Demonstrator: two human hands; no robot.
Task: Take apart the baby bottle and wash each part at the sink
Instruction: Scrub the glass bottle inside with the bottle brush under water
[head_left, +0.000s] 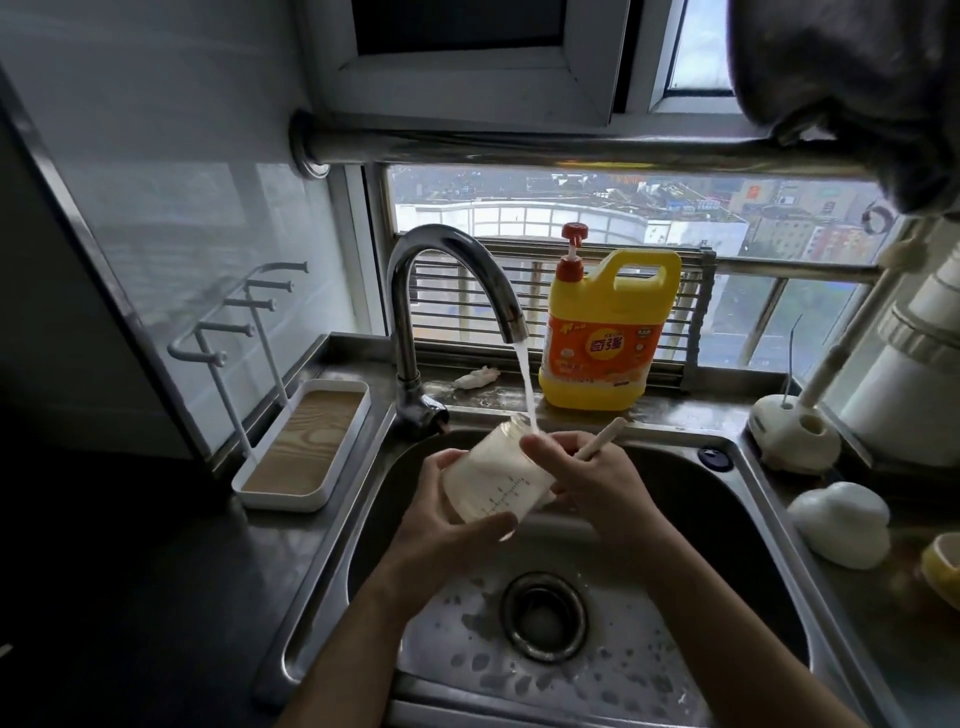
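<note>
The clear baby bottle body (493, 475), printed with measuring marks, is tilted over the sink (753, 499) with its open mouth toward the tap. My left hand (441, 514) wraps its base from below. A thin stream from the chrome faucet (415, 291) lands at the bottle's neck. My right hand (587, 480) grips a cream-coloured brush handle (602, 439) beside the bottle; the brush end is hidden behind my fingers. Foam speckles the sink floor around the drain (543, 616).
A yellow dish-soap jug (608, 338) with a red pump stands on the ledge behind the sink. A white drying rack tray (301, 447) sits left. Right of the sink are a white brush stand (795, 431) and a white rounded object (841, 522).
</note>
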